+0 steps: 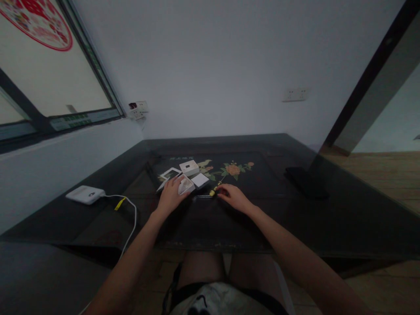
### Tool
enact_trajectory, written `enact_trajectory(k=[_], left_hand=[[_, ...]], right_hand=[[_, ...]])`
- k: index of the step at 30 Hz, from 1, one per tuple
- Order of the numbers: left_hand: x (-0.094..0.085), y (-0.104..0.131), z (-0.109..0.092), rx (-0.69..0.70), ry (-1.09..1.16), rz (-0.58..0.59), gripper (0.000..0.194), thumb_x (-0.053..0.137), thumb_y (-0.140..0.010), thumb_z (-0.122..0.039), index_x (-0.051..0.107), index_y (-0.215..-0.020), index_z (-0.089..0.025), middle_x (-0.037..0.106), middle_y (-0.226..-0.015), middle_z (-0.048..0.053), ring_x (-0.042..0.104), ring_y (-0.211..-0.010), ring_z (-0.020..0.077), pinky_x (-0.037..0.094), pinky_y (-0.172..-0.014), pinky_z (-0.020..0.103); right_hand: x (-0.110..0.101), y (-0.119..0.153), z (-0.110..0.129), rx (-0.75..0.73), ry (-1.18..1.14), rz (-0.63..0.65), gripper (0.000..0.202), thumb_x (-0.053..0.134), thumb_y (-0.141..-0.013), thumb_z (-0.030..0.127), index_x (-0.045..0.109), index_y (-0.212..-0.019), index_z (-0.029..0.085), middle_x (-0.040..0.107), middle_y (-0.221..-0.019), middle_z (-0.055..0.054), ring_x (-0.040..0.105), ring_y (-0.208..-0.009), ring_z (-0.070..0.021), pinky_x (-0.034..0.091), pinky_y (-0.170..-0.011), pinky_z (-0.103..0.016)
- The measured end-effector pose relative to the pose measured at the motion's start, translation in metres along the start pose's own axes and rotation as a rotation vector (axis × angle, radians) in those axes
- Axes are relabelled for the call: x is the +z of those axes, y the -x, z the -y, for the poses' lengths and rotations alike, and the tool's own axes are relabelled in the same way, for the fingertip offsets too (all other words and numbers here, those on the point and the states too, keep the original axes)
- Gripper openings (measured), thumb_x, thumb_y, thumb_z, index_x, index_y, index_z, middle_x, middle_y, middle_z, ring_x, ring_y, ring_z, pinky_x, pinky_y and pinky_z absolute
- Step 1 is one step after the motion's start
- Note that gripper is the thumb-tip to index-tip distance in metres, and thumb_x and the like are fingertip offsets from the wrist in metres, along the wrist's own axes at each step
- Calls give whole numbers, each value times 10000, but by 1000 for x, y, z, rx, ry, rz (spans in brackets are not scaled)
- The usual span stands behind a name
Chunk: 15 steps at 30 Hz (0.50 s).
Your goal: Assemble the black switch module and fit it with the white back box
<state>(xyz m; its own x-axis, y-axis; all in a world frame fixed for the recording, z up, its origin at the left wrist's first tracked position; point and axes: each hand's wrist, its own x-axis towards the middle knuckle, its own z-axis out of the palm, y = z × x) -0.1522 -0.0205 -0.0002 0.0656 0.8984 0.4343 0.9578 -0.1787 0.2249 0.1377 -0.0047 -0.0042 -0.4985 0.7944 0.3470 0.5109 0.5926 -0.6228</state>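
Note:
My left hand (169,193) is closed on the near left side of a small white open box (186,185). Its fingers cover part of that box. A flat white square piece (200,180), perhaps a lid or insert, lies just right of it. Behind stands another white box (189,167) with a small dark mark. A white frame-like piece (169,173) rests beyond my left fingers. My right hand (232,197) has its fingers curled in a pinch at a small yellow object (212,192) by the tabletop; its exact kind is too small to make out.
The dark glossy table (262,227) bears a painted flower pattern (232,169). On the left lies a white device (85,194), with a white cable (135,214) running off the near edge and a yellow tag (120,204). A black flat item (306,183) lies at right.

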Motion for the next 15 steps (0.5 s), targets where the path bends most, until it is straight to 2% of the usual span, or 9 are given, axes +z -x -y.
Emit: enact_trajectory(k=[7, 10, 15], left_hand=[[3, 2, -5, -34, -3, 53, 630, 582, -835, -399, 363, -1390, -196, 364, -1448, 164, 376, -1322, 323, 386, -1042, 441], [5, 2, -6, -29, -28, 85, 598, 543, -866, -376, 345, -1397, -186, 320, -1487, 163, 304, -1376, 319, 374, -1058, 441], [8, 4, -4, 14, -84, 79, 640, 603, -827, -337, 344, -1395, -195, 302, -1499, 161, 216, -1415, 322, 334, -1087, 455]], right_hand=[[1, -1, -2, -7, 12, 2, 205, 603, -836, 196, 632, -1039, 178, 625, -850, -37, 558, -745, -146, 424, -693, -268], [1, -1, -2, -2, 11, 8, 215, 604, -835, 194, 631, -1047, 175, 620, -859, -39, 557, -748, -146, 424, -692, -267], [0, -1, -1, -4, 7, 4, 231, 604, -834, 195, 630, -1063, 183, 618, -851, -34, 555, -745, -145, 420, -688, -266]])
